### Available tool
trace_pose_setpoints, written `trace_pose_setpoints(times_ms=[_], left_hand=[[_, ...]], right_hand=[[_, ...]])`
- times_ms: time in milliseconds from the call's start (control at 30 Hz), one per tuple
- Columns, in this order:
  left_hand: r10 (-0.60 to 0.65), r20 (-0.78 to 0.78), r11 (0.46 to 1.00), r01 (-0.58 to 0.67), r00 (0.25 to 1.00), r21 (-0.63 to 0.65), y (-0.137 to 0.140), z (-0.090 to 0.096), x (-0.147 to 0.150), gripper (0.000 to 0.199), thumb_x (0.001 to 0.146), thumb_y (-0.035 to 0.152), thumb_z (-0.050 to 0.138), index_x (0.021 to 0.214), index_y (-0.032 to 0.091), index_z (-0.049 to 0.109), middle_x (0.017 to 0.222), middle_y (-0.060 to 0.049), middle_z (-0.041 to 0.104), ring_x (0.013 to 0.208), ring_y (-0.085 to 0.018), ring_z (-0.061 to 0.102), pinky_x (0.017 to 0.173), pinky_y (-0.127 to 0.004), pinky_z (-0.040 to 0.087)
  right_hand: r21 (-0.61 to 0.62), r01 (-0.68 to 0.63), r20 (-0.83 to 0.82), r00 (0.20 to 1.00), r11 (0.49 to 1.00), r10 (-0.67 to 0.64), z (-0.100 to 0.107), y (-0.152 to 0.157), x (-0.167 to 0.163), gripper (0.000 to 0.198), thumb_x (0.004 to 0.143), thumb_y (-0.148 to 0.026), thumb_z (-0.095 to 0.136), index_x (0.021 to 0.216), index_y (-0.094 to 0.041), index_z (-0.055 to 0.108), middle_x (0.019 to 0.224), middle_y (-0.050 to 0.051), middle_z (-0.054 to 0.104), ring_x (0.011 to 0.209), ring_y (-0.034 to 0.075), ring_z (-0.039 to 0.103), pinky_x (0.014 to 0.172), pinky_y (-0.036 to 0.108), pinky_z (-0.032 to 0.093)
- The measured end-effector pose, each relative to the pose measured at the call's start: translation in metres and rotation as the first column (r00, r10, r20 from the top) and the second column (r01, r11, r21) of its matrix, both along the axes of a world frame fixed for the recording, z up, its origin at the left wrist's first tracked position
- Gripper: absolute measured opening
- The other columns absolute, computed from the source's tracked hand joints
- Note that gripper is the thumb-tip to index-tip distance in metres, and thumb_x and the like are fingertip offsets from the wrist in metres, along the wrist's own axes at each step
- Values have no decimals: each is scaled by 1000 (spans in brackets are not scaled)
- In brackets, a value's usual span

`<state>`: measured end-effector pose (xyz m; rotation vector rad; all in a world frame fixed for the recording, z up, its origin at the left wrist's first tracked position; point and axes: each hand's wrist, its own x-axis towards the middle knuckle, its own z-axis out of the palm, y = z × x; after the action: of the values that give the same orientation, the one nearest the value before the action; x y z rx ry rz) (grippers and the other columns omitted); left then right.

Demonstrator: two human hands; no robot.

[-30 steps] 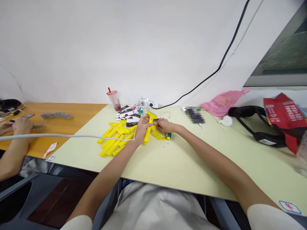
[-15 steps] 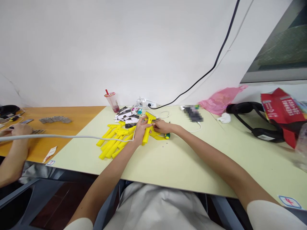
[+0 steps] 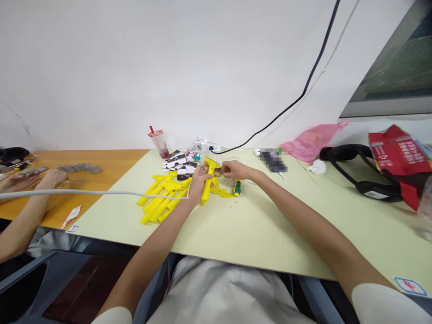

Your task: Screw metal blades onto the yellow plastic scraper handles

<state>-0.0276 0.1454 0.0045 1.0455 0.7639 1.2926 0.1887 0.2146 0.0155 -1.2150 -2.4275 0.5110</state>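
yellow tool is held in left hand, right hand pinched, over pale table against white wall.

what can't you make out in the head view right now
All in the head view:
- Anything pinched by the right hand: too small, and partly behind its fingers.
- Middle of the held yellow tool: covered by the left hand.
- Loose bits: too small to identify.
- Dark device: its surface is masked by pixelation.
- Clear plastic: cut off by the right edge.
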Motion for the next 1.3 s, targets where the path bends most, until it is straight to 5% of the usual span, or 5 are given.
trace_pose_setpoints(times_ms=[467, 833, 1300], left_hand=[[-179, 190, 957, 215, 965, -195, 4, -11, 1, 80, 69, 10, 84, 142, 25, 54, 133, -15, 70, 108, -24, 76, 51, -16, 42], [-245, 188, 934, 284, 951, -218, 2, -5, 3, 70, 65, 6, 83, 128, 23, 57, 120, -12, 72, 100, -21, 76, 47, -17, 39], [-274, 173, 925, 309, 946, -221, 2, -10, 4, 66, 66, 8, 86, 123, 22, 58, 123, -13, 72, 104, -25, 77, 47, -18, 41]], right_hand=[[100, -45, -244, 967, 994, 69, 49, -4, 27, 21, 96, -35, 66, 99, -18, 78, 98, 10, 80, 87, 22, 71, 82, 33, 54], [5, -91, -287, 954, 996, 89, 50, -13, 16, 31, 91, -50, 73, 89, -18, 75, 80, 4, 75, 73, 18, 65, 68, 28, 47], [26, -93, -246, 964, 995, 97, 45, -13, 8, 16, 88, -31, 73, 92, -18, 81, 89, 6, 81, 80, 21, 72, 73, 28, 53]])
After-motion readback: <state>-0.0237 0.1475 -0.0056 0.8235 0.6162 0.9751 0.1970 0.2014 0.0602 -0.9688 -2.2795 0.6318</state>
